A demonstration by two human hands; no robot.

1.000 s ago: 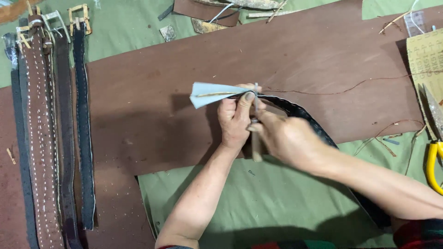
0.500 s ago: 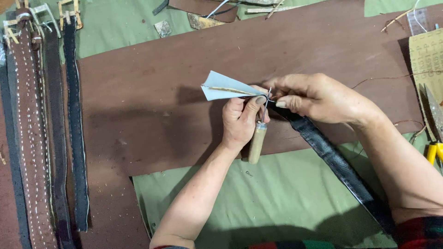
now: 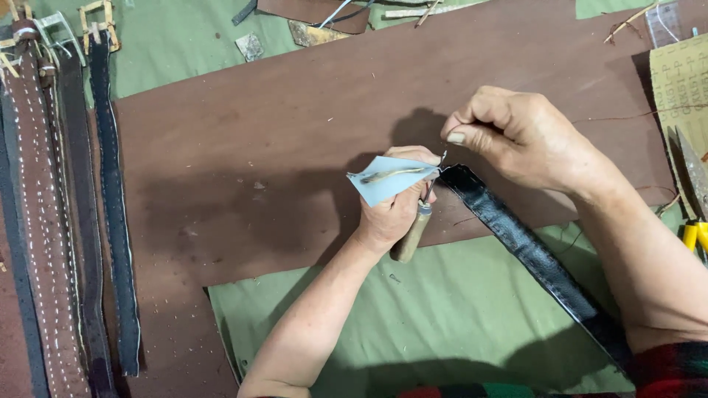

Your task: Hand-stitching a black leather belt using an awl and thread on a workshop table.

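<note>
Black leather strap (image 3: 516, 228) end pinched with pale paper (image 3: 383, 180) by left hand (image 3: 394, 210), steadied for stitching | wooden-handled awl (image 3: 411, 232) tucked in the same closed fist; right hand (image 3: 516, 136) closed on thread (image 3: 627, 116), drawn taut

Work surface covered by green cloth (image 3: 442, 332). Large brown leather sheet (image 3: 280, 147) spread across centre. Finished belts (image 3: 66, 221) laid parallel at 9 o'clock. Yellow-handled pliers (image 3: 693, 236) at 3 o'clock. Soft overhead light.

A tan printed sheet (image 3: 682, 88) (rectangular, faint rows of marks) lies at the right edge.
</note>
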